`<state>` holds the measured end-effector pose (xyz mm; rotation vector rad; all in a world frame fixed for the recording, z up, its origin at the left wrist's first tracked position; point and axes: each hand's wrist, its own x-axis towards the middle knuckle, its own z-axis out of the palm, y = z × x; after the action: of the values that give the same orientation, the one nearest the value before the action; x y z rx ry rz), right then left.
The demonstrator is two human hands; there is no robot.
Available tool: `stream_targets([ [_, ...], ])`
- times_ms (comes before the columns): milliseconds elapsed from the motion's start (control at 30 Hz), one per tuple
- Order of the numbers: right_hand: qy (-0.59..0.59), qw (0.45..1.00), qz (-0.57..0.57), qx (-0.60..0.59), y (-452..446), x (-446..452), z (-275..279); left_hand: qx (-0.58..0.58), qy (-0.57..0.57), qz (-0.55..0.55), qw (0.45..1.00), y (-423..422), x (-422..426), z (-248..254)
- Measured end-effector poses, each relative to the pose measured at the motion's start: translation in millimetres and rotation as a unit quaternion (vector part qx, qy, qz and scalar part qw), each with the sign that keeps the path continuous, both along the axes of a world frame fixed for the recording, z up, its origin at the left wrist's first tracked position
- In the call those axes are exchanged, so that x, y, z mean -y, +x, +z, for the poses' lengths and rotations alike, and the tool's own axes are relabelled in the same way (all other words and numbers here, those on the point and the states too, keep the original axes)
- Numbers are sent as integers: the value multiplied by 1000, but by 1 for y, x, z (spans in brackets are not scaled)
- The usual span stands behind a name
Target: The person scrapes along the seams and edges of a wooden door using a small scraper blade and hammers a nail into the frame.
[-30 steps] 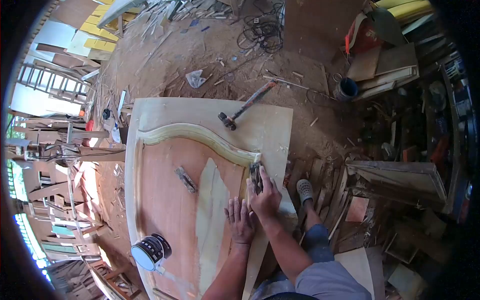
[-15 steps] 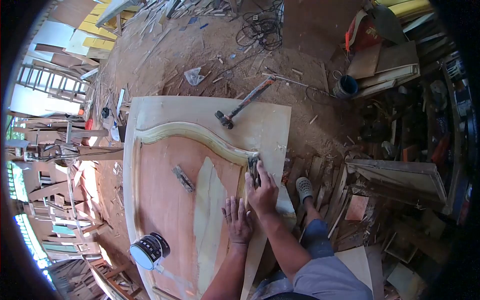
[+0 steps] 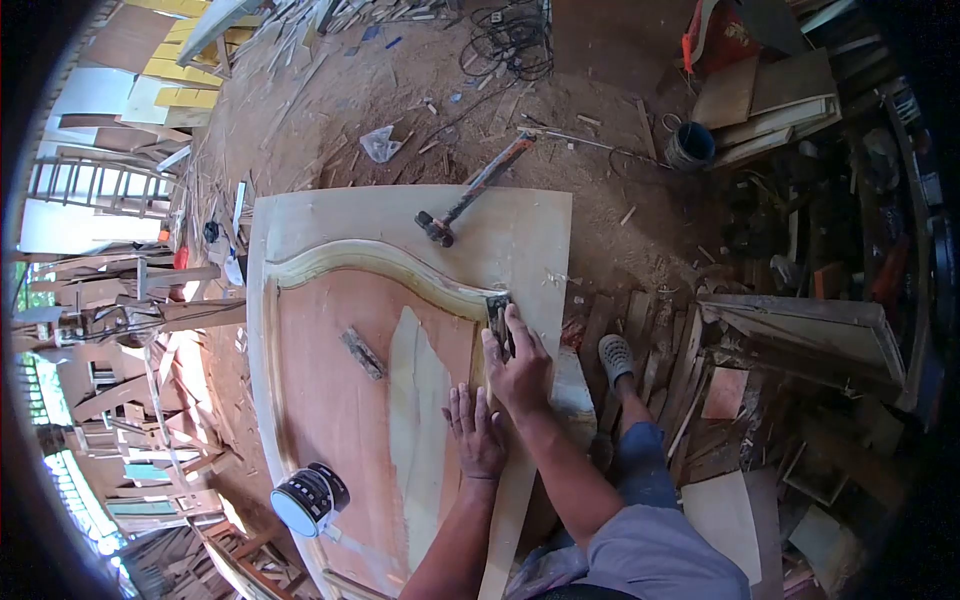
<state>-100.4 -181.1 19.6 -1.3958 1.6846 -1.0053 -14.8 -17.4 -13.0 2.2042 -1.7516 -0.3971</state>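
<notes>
A wooden panel with a curved raised moulding lies in front of me. My right hand is closed round a dark block-shaped tool, pressed on the moulding near its right corner. Flat on the panel beside it rests my left hand, fingers spread and holding nothing. Left of my hands, a greyish worn block lies on the reddish centre. A hammer lies across the panel's far edge, its head on the wood.
A can sits on the panel's left side. Wood scraps, a plastic bag and coiled cable litter the floor beyond. A bucket stands at the upper right; stacked boards are on the right.
The view has shifted slightly, so the panel and hammer appear a little further left. My right hand keeps its hold on the dark tool at the corner; my left hand stays flat.
</notes>
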Motion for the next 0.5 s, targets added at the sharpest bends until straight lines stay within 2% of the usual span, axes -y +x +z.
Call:
stream_targets([
  [133, -29, 1000, 6, 5, -1, -5, -6, -6, -4, -3, 1000, -1, 5, 1],
  [500, -3, 1000, -1, -2, 2, 3, -4, -3, 16, -4, 1000, -1, -5, 2],
])
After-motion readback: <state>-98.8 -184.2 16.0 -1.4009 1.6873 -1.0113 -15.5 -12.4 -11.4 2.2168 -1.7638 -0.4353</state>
